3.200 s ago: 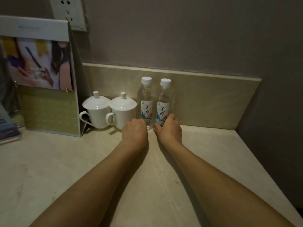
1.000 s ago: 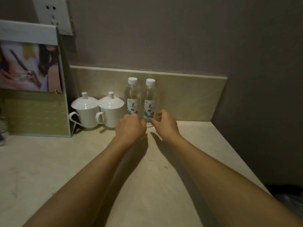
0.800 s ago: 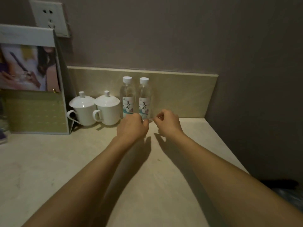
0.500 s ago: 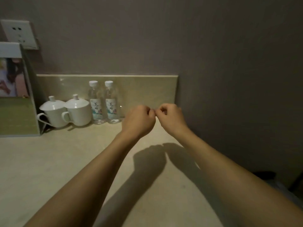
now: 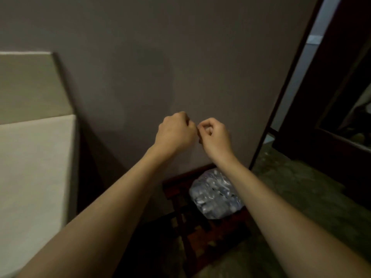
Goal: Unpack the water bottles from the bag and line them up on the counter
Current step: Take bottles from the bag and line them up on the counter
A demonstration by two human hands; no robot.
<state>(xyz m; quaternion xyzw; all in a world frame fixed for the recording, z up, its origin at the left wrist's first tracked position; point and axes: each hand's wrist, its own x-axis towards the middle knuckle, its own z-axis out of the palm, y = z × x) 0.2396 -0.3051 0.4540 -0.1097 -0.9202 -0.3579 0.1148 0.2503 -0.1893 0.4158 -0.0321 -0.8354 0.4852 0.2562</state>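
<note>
A clear plastic bag (image 5: pixel 214 194) with several bottles inside rests on a dark wooden rack (image 5: pixel 200 227) low on the floor, right of the counter (image 5: pixel 34 167). My left hand (image 5: pixel 174 133) and my right hand (image 5: pixel 214 135) hang in the air in front of the grey wall, well above the bag, knuckles almost touching. Both have the fingers curled in and hold nothing. The two bottles that stood on the counter are out of view.
The counter's right end and its beige backsplash (image 5: pixel 30 87) fill the left side. A dark door frame (image 5: pixel 285 97) and dark furniture (image 5: pixel 331 117) stand at the right. Mottled carpet (image 5: pixel 301 197) covers the floor around the rack.
My view has swung right, away from the two bottles and the cups. Both hands let go of the bottles, drew back and closed, and the bag on the rack has come into sight.
</note>
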